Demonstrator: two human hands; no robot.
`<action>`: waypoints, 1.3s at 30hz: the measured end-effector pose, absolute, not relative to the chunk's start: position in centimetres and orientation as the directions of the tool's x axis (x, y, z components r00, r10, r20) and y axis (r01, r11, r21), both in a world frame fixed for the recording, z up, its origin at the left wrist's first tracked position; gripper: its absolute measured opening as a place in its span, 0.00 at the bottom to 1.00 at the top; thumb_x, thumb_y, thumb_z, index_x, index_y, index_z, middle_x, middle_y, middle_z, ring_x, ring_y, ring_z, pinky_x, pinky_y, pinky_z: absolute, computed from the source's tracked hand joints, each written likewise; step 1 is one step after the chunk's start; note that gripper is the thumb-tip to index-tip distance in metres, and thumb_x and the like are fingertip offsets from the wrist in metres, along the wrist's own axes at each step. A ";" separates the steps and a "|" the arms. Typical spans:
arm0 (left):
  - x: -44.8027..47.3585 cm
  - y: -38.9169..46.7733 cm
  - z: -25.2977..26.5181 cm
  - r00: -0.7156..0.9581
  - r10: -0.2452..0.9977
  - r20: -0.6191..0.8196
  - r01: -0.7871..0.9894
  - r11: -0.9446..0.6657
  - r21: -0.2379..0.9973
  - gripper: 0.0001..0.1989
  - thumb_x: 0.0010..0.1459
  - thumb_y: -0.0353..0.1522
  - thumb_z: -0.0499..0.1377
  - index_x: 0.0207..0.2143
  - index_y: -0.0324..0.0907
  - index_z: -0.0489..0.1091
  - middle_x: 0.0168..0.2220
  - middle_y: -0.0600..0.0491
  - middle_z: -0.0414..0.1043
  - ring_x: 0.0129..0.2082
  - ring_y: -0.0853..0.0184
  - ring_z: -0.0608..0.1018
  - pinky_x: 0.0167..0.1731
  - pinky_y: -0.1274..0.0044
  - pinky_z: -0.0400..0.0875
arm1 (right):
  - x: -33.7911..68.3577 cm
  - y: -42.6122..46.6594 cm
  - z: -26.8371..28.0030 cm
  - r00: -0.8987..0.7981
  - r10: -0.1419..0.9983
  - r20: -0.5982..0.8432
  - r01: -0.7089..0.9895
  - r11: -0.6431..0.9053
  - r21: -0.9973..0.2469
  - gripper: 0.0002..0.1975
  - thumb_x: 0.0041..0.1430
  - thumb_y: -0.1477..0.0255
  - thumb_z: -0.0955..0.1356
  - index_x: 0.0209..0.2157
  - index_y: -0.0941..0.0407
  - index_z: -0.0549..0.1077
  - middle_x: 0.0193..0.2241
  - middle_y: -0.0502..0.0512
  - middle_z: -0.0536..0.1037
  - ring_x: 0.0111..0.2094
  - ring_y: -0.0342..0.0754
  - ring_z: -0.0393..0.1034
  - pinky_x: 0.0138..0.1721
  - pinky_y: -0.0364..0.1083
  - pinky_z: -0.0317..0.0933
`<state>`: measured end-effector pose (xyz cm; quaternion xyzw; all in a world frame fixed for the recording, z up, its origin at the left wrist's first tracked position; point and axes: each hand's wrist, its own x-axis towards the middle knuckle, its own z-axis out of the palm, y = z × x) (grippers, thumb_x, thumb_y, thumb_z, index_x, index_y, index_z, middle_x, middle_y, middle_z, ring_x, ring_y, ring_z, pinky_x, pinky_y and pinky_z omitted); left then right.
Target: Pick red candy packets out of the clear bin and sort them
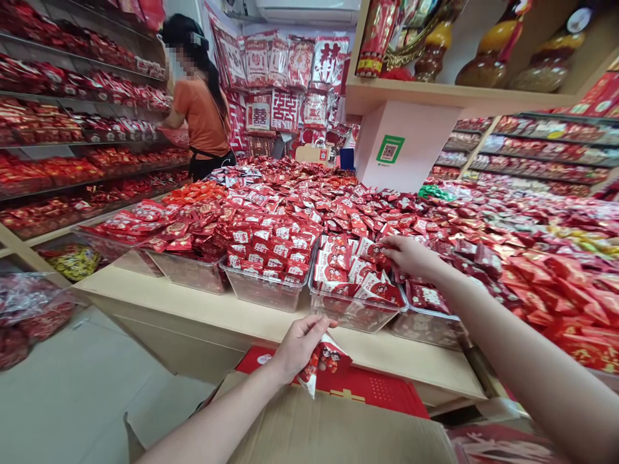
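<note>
My left hand (302, 348) is closed around small red-and-white candy packets (333, 357), printed with cartoon figures, in front of the counter and above a cardboard box. How many it holds I cannot make out. Over the back right of a clear plastic bin (355, 312), my right hand (411, 254) pinches a packet (370, 250) at its right end. The packets in this bin (360, 270) have the same red-and-white print and stand in rough rows. My right fingertips are partly hidden by the packet and the hand.
More clear bins (265, 293) of red packets line the counter edge (193, 299). Below lie a red box (377, 390) and a cardboard box (338, 428). A white pillar (406, 145) and a wooden shelf (449, 93) overhang the right side. Another person (200, 116) stands by the left shelves.
</note>
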<state>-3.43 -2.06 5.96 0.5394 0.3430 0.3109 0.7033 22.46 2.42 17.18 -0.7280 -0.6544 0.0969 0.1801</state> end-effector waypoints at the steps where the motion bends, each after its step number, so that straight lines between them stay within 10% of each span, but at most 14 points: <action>1: -3.4 -2.0 6.0 0.566 0.811 -0.150 -0.060 0.222 0.973 0.24 0.51 0.47 0.51 0.41 0.36 0.66 0.19 0.56 0.65 0.14 0.74 0.68 0.12 0.83 0.64 | 22.7 3.4 17.1 0.111 0.992 0.065 0.930 -0.081 -0.358 0.14 0.53 0.74 0.59 0.42 0.57 0.68 0.18 0.49 0.73 0.18 0.43 0.66 0.22 0.41 0.60; 8: -3.6 -1.7 5.7 0.534 0.832 -0.151 -0.041 0.204 0.978 0.23 0.51 0.47 0.51 0.39 0.37 0.66 0.18 0.56 0.64 0.14 0.74 0.67 0.11 0.83 0.62 | 22.7 5.8 15.7 0.097 0.986 0.136 0.973 -0.066 -0.221 0.15 0.50 0.76 0.62 0.41 0.59 0.68 0.39 0.60 0.74 0.39 0.51 0.68 0.39 0.47 0.60; 28: -3.3 -1.8 5.4 0.537 0.825 -0.176 -0.005 0.212 0.977 0.22 0.51 0.46 0.52 0.38 0.36 0.65 0.17 0.57 0.64 0.14 0.73 0.68 0.12 0.83 0.63 | 22.1 4.5 14.4 0.011 0.975 0.221 0.996 0.009 -0.090 0.09 0.52 0.74 0.61 0.32 0.59 0.72 0.34 0.60 0.73 0.37 0.50 0.66 0.38 0.44 0.56; 39: -3.4 -1.8 5.2 0.544 0.821 -0.171 0.007 0.199 0.980 0.22 0.51 0.47 0.51 0.36 0.37 0.65 0.16 0.57 0.64 0.13 0.73 0.67 0.12 0.83 0.62 | 21.5 3.0 14.4 -0.120 0.992 0.040 0.986 0.124 -0.115 0.08 0.50 0.70 0.63 0.25 0.56 0.72 0.26 0.53 0.76 0.28 0.46 0.68 0.28 0.41 0.55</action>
